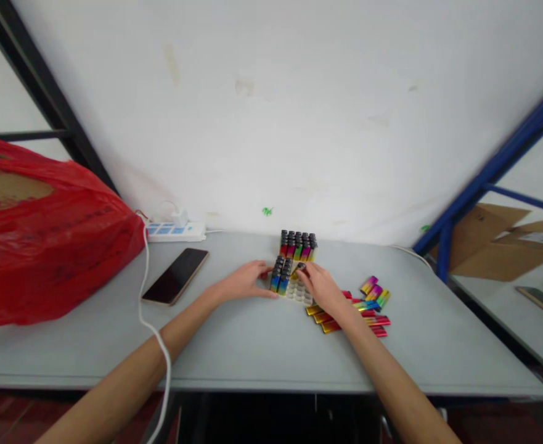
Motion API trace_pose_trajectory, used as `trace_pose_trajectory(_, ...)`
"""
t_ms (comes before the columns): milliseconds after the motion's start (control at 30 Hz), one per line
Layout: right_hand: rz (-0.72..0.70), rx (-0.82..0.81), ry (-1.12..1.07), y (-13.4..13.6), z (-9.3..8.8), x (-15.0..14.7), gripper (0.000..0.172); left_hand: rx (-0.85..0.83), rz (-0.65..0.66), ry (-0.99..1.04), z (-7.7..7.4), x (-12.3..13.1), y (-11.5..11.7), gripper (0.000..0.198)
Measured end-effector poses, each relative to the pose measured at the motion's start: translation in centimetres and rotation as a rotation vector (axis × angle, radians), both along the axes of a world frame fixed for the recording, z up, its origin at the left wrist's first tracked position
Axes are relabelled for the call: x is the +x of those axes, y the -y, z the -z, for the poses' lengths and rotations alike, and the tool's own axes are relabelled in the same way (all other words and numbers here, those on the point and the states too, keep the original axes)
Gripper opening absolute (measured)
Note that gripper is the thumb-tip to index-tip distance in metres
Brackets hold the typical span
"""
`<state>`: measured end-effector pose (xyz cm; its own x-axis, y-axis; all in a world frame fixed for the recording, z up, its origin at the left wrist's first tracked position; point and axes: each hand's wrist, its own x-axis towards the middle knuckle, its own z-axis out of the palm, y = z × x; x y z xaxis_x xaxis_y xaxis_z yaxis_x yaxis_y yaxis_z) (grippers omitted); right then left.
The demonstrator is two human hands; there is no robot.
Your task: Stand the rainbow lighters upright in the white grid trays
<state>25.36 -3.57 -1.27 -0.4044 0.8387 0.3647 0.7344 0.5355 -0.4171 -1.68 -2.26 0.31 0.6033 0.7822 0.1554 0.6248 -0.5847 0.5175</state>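
A pale tray [300, 295] with round hollows lies on the table. Two columns of lighters [280, 279], blue and yellow with black tops, stand upright in its left part. Beside the left edge of the tray is my left hand [247, 282], its thumb and fingers spread apart near the standing lighters. My right hand [321, 287] is over the tray's right part, fingers closed on a lighter [301, 267] that leans at a tilt; its black top shows, and the fingers cover part of it. Behind the tray stands a block of multicoloured lighters [298, 245].
Loose shiny lighters [354, 316] lie in a pile under and beside my right forearm, with several more [375, 291] just behind. A phone [175, 275], a power strip [176, 232], a white cable [147, 317] and a red bag [53, 240] are to the left.
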Motion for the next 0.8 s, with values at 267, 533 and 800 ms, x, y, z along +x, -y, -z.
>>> trace_pose_trajectory(267, -0.053, -0.016, 0.073, 0.8, -1.5, 1.9, 0.025, 0.007, 0.019, -0.032, -0.2, 0.1, 0.1, 0.056)
trace_pose_trajectory(533, -0.129, -0.244, 0.174, 4.9, -4.3, 7.6, 0.017, 0.067, -0.002, -0.095, -0.1, 0.7, 0.7, 0.052)
trace_pose_trajectory(800, -0.152, -0.168, 0.135, 3.5, -2.7, 8.7, 0.028, 0.096, -0.096, -0.047, 1.1, 1.4, 0.2, 0.068)
